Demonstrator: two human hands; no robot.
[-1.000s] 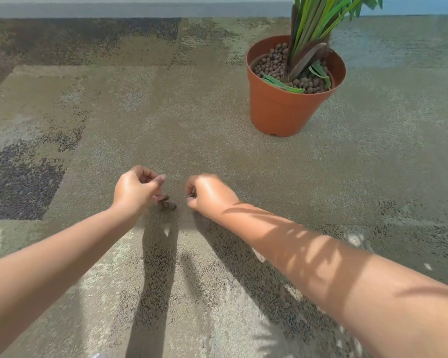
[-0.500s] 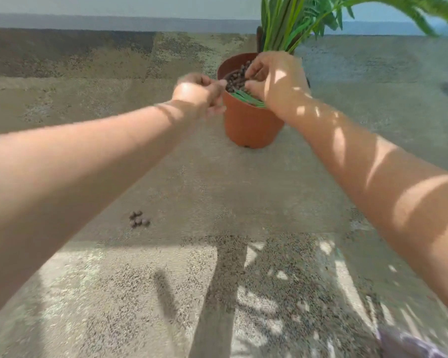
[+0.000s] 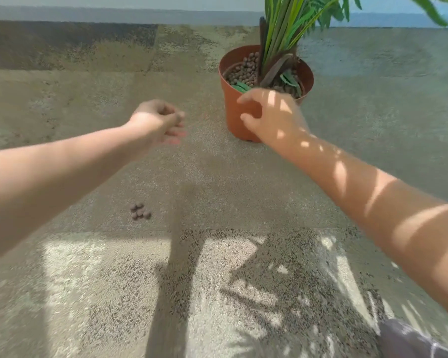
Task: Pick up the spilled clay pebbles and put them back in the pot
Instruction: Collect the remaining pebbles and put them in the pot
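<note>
A mottled grey-brown carpet floor (image 3: 114, 280) carries an upright terracotta pot (image 3: 234, 117) of pebbles and, well apart, a tight cluster of spilled clay pebbles (image 3: 140, 211).

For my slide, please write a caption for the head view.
Both hands, left and right, near the pot; a few pebbles remain on the floor.
</note>
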